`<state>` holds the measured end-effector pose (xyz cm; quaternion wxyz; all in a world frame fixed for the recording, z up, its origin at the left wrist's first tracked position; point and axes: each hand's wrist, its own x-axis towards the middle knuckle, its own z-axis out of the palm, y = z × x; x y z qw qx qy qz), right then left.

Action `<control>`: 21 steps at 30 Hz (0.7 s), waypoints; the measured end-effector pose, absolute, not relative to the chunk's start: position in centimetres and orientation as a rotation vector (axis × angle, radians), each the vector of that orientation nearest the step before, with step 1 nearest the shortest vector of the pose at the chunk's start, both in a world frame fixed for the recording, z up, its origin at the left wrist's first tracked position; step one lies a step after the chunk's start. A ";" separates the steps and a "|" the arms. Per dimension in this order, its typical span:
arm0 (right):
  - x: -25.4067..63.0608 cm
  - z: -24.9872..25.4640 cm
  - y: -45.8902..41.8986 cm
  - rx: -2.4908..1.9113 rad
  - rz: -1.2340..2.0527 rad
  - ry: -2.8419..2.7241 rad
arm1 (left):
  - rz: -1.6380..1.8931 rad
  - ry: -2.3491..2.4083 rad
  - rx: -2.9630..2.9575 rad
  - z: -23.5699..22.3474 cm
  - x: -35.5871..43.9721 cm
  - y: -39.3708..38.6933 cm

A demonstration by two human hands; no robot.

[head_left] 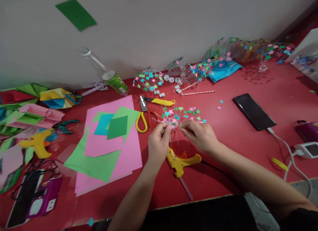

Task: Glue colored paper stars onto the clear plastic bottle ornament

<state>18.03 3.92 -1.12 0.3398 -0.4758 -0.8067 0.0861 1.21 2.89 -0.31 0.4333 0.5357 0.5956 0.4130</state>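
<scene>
At the middle of the red table, my left hand (159,141) and my right hand (198,134) are close together over a clear plastic piece dotted with paper stars (171,117). The fingers of my left hand pinch its near left side. My right thumb and index finger are pressed together at its right; what lies between them is too small to make out. Several green, pink and blue stars sit just beyond my fingertips. Right below the hands lies a yellow glue gun (181,162) with a glue stick out of its back. Scissors (143,115) lie to the left.
Pink paper sheets (134,141) with green and blue pieces cover the left. A yellow cutter (162,101), a green can (115,82) and star-covered clear plastic pieces (149,79) stand behind. A black phone (254,111) with a cable lies right; a second yellow glue gun (38,143) is far left.
</scene>
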 end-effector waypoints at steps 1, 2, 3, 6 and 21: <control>18.1 -1.2 3.9 -1.221 0.199 -2.122 | 1.029 1.479 1.318 -0.3 1.2 2.9; 18.1 -1.2 3.9 -1.204 0.169 -2.142 | 1.029 1.474 1.304 -0.3 1.2 2.9; 18.1 -1.2 3.9 -1.190 0.133 -2.157 | 1.028 1.469 1.291 -0.3 1.2 2.9; 18.1 -1.3 3.8 -1.147 0.014 -2.189 | 1.024 1.457 1.263 -0.4 1.2 2.9; 16.9 -3.1 4.2 -0.969 -0.393 -2.270 | 0.992 1.362 1.248 -0.9 0.9 3.3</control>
